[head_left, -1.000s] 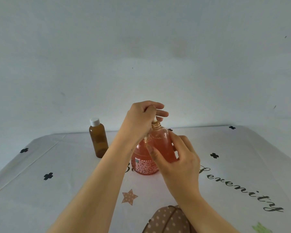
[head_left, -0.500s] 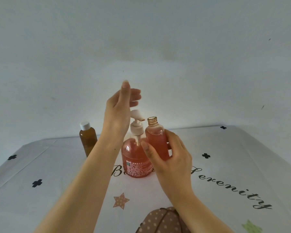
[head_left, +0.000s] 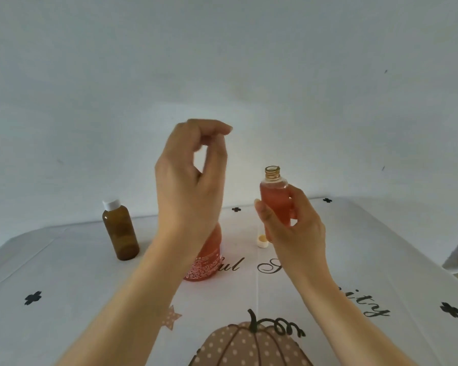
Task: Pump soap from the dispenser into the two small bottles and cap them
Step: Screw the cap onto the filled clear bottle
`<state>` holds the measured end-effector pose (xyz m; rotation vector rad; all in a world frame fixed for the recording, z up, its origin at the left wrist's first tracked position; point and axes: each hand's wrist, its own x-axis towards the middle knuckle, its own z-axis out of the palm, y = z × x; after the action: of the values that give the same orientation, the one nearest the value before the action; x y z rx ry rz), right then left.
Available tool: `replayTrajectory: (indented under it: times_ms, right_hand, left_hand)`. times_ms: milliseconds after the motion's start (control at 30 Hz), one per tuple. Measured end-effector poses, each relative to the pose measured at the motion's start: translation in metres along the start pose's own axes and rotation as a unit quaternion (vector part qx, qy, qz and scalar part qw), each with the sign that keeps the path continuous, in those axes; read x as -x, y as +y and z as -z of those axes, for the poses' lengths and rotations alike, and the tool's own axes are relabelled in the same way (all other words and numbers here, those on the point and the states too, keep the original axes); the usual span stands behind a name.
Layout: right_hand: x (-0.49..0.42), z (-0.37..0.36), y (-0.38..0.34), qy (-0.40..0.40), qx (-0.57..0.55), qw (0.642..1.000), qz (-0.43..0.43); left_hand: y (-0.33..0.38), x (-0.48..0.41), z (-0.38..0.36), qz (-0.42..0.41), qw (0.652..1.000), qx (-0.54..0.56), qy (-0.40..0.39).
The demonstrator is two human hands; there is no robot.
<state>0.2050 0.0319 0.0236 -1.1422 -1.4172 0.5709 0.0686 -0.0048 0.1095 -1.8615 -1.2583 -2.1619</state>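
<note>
1. Left hand (head_left: 188,186): raised at frame centre. The fingers are curled over toward the thumb and grasp nothing. The fingertips are blurred.
2. Right hand (head_left: 294,233): right of centre, lifted off the tabletop (head_left: 77,273). It grips the clear bottle (head_left: 274,199) between thumb and fingers.
3. Clear bottle: upright, uncapped, threaded neck exposed, filled with reddish soap almost to the shoulder.
4. Cap (head_left: 262,241): white, lying on the tabletop with its open side up. It sits at the lower left of the clear bottle, just beside the right hand.
5. Dispenser (head_left: 205,262): stands on the tabletop at centre, behind the left wrist. Only the lower reddish body and label are visible; the pump head is hidden.
6. Brown bottle (head_left: 121,233): upright at centre left, white cap fitted, well apart from the dispenser.
7. Tabletop: white cover with black clover marks, script lettering and a dotted pumpkin print (head_left: 249,344) at the bottom edge.
</note>
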Motion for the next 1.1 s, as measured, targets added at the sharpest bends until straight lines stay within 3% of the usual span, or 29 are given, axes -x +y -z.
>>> replayTrajectory:
  times_ms: [133, 267, 367, 467, 767, 867, 1000, 1100]
  right_hand:
    - [-0.009, 0.017, 0.015, 0.032, -0.004, 0.999, -0.012]
    - [-0.010, 0.029, 0.032, 0.054, -0.036, 0.998, -0.027]
    - [-0.010, 0.033, 0.043, 0.066, -0.061, 0.995, -0.038]
    - [-0.012, 0.034, 0.047, 0.068, -0.067, 0.995, -0.037]
    - [-0.009, 0.028, 0.051, 0.019, -0.067, 0.997, -0.043]
    - [-0.010, 0.025, 0.053, 0.010, -0.057, 0.997, -0.047]
    - [-0.009, 0.022, 0.054, 0.005, -0.036, 0.998, -0.041]
    - [-0.008, 0.021, 0.054, 0.000, -0.030, 0.999, -0.043]
  left_hand:
    - [-0.004, 0.030, -0.026, -0.045, 0.995, -0.042, -0.081]
    - [-0.027, 0.058, -0.050, 0.042, 0.981, -0.094, -0.165]
    - [-0.046, 0.073, -0.063, 0.118, 0.937, -0.182, -0.274]
    - [-0.062, 0.082, -0.073, 0.133, 0.882, -0.261, -0.368]
    - [-0.087, 0.093, -0.081, 0.006, 0.804, -0.423, -0.418]
    - [-0.081, 0.088, -0.078, 0.015, 0.847, -0.383, -0.369]
    - [-0.066, 0.079, -0.073, 0.061, 0.947, -0.235, -0.209]
    - [-0.055, 0.072, -0.068, 0.143, 0.979, -0.110, -0.095]
